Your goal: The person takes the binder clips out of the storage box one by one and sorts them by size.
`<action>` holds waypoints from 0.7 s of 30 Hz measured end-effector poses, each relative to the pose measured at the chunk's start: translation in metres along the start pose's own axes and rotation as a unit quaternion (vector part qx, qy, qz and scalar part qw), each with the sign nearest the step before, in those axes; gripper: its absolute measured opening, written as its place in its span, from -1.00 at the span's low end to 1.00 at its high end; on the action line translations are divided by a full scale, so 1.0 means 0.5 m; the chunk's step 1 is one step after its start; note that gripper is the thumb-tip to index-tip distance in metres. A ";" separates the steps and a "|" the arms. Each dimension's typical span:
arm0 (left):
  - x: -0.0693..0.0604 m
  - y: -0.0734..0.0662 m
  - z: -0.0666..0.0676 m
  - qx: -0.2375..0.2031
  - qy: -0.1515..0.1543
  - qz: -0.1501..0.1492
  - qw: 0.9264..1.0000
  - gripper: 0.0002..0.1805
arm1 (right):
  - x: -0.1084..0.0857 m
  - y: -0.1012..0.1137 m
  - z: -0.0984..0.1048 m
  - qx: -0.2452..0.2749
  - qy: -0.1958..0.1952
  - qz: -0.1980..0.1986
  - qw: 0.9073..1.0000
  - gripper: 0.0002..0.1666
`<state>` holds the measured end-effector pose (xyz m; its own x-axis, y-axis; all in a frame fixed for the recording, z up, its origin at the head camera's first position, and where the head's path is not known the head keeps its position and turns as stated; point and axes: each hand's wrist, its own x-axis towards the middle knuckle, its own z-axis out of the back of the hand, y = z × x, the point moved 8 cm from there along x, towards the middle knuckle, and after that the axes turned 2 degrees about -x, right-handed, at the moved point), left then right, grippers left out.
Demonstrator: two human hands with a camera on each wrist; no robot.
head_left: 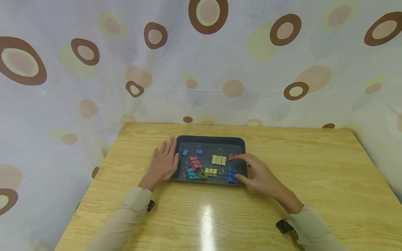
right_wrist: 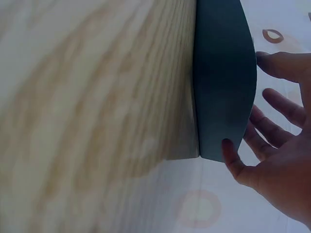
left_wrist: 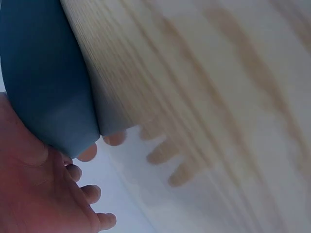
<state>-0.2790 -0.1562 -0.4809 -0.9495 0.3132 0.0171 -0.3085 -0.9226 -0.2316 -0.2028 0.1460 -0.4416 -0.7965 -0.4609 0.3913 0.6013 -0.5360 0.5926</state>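
Observation:
A dark shallow tray (head_left: 201, 141) holds several binder clips in different colours and sizes. My left hand (head_left: 162, 164) lies against its left side with the fingers straight. In the left wrist view that hand (left_wrist: 43, 189) is beside the tray wall (left_wrist: 48, 73). Over the right rim reaches my right hand (head_left: 262, 174), fingers spread and loosely bent. Its index fingertip is by a small pink binder clip (head_left: 230, 157), its thumb close to a large blue binder clip (head_left: 231, 175); whether either touches is unclear. A large yellow binder clip (head_left: 218, 160) stands left of the pink one.
More clips lie in the tray: a pink one (head_left: 195, 163), a teal one (head_left: 191, 173), a small teal one (head_left: 185, 152), a small blue one (head_left: 199, 151) and a yellow one (head_left: 211, 172). The tray rests on a wooden table (head_left: 307, 164) before a patterned cloth (head_left: 176, 69).

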 end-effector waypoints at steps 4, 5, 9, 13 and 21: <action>0.000 -0.009 0.001 0.010 0.001 0.002 1.000 -0.29 | 0.005 -0.006 -0.014 -0.014 0.041 -0.001 0.999 -0.28; 0.001 -0.011 0.001 0.011 0.001 0.000 1.000 -0.29 | 0.006 -0.007 -0.016 -0.019 0.050 -0.003 0.999 -0.27; 0.004 -0.016 0.001 0.017 0.009 0.001 1.000 -0.29 | 0.012 -0.012 -0.023 -0.033 0.085 -0.010 0.996 -0.28; 0.007 -0.024 0.003 0.017 0.011 -0.003 1.000 -0.29 | 0.019 -0.021 -0.031 -0.039 0.121 -0.032 0.991 -0.32; 0.005 -0.018 0.003 0.009 0.022 0.002 1.000 -0.29 | 0.027 -0.031 -0.057 -0.059 0.171 -0.034 0.983 -0.45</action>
<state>-0.2786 -0.1475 -0.4775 -0.9475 0.3187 -0.0270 -0.3059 -0.9276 -0.2145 -0.2212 0.1277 -0.4657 -0.7796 -0.6210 0.0816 0.5664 -0.6434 0.5150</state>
